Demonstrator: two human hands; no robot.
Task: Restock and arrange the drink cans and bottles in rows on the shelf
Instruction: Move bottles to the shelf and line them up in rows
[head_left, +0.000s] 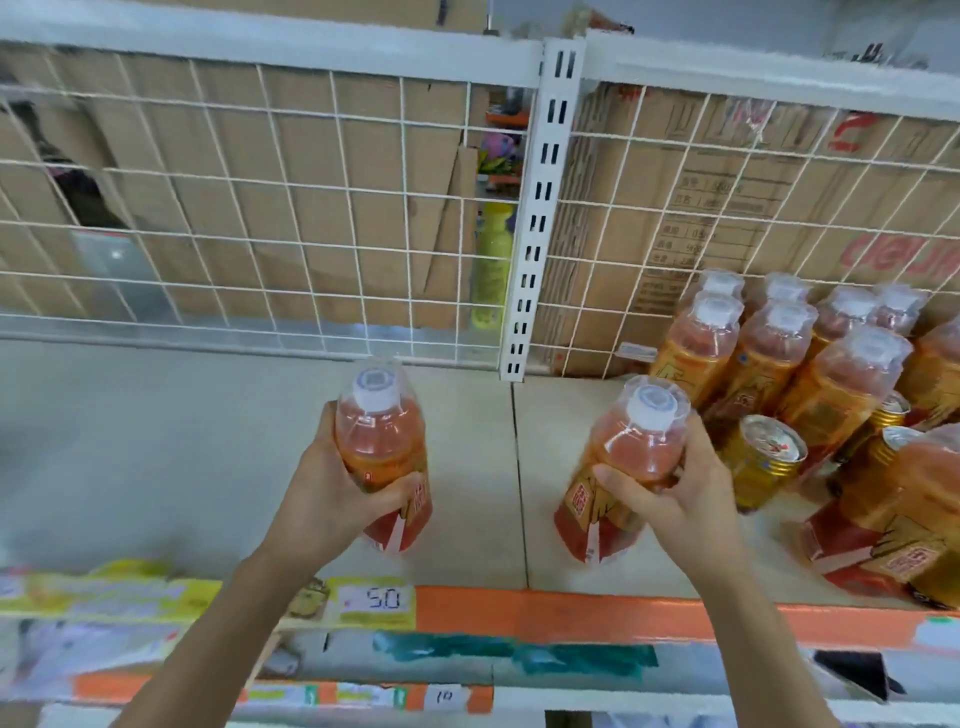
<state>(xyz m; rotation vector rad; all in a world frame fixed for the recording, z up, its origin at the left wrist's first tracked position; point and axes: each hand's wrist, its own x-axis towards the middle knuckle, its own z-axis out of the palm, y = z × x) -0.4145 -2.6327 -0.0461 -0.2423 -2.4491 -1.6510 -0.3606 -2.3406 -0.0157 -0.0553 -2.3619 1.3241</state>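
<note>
Fingers (328, 436) of left hand (322, 493) wrap one smooth, round-shouldered plastic bottle (379, 441) — right hand (675, 493) clasps a second bottle (634, 447), white-capped.

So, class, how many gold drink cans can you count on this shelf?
3. One gold can stands right of the right hand; a second and third sit further right, partly covered by bottles. Others may be hidden.

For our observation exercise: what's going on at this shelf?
A person is stocking a shop shelf, one bottle of orange drink in each hand. The left hand grips the left bottle over the left part of the shelf. The right hand grips the right bottle beside the standing bottles and gold cans grouped at the right. Whether either held bottle touches the shelf is unclear.
</note>
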